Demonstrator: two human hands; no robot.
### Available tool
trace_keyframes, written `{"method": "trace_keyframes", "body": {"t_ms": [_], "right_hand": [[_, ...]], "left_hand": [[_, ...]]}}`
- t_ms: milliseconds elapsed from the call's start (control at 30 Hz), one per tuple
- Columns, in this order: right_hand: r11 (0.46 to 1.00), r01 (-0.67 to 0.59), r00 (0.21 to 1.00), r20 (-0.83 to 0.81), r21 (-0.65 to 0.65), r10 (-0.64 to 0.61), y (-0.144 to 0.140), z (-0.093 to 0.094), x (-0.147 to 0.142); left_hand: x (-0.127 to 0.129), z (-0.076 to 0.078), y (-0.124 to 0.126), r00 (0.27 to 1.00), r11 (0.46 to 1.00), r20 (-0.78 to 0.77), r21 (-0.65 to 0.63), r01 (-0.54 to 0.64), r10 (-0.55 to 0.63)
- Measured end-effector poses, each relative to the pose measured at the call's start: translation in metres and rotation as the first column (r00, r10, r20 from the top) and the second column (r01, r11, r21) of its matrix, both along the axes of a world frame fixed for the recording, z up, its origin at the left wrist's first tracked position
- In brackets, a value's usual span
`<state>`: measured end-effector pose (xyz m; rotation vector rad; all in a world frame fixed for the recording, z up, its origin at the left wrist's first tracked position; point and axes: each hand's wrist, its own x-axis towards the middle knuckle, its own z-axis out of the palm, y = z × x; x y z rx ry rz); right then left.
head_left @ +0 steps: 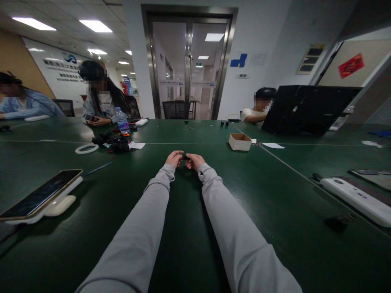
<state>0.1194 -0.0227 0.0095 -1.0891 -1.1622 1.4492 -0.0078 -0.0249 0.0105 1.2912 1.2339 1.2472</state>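
I'm pinching a small black part (pixel 184 157) between both hands, out in front of me over the green table (pixel 189 228). Left hand (pixel 174 158) is gripping its left end with curled fingers, right hand (pixel 194 161) is closing on the other end; the part is bridging the gap between them. It's too small to say what it is. Both forearms are stretched out, wrists low near the tabletop, probably for steadiness.

Working outward: a heap of black parts (pixel 113 143) is sitting further left, likely the same kind, with a white ring (pixel 86 148) just beside it and a water bottle (pixel 122 121) behind. A small cardboard box (pixel 240 141) is lying open on the right, well apart from my hands. A phone (pixel 39 196) is propped on a white stand near the left edge, a white device (pixel 357 198) at far right. Other people are sitting along the far side.
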Motion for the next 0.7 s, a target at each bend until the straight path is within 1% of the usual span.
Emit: {"method": "trace_keyframes", "body": {"t_ms": [67, 167, 300, 367, 500, 600, 700], "right_hand": [[1.000, -0.007, 1.000, 0.005, 0.009, 0.007, -0.0002, -0.0005, 0.0001], [0.999, -0.035, 0.999, 0.005, 0.034, 0.035, -0.0015, -0.0001, 0.0004], [1.000, -0.022, 1.000, -0.009, 0.022, 0.022, -0.0036, 0.0020, 0.0011], [1.000, -0.025, 1.000, -0.005, 0.014, 0.025, -0.0042, 0.0029, 0.0015], [0.999, -0.042, 0.999, -0.006, 0.014, 0.043, -0.0043, 0.0035, 0.0018], [1.000, -0.030, 0.999, -0.015, 0.005, 0.030, -0.0044, 0.0040, 0.0017], [1.000, -0.028, 0.999, -0.014, 0.004, 0.028, -0.0054, 0.0045, 0.0021]], "left_hand": [[0.0002, -0.0009, 0.0002, 1.000, 1.000, -0.016, 0.009, 0.007, -0.007], [0.0006, -0.0006, -0.0005, 0.998, 0.999, -0.030, 0.016, 0.048, -0.047], [0.0006, 0.0035, -0.0027, 0.995, 0.994, 0.020, -0.024, 0.103, -0.103], [0.0006, 0.0053, -0.0039, 0.993, 0.992, 0.022, -0.042, 0.118, -0.117], [0.0006, 0.0065, -0.0055, 0.994, 0.994, 0.010, -0.005, 0.111, -0.111], [0.0005, 0.0066, -0.0058, 0.994, 0.995, 0.035, -0.016, 0.101, -0.101], [0.0012, 0.0061, -0.0065, 0.997, 0.997, 0.007, -0.012, 0.082, -0.082]]}}
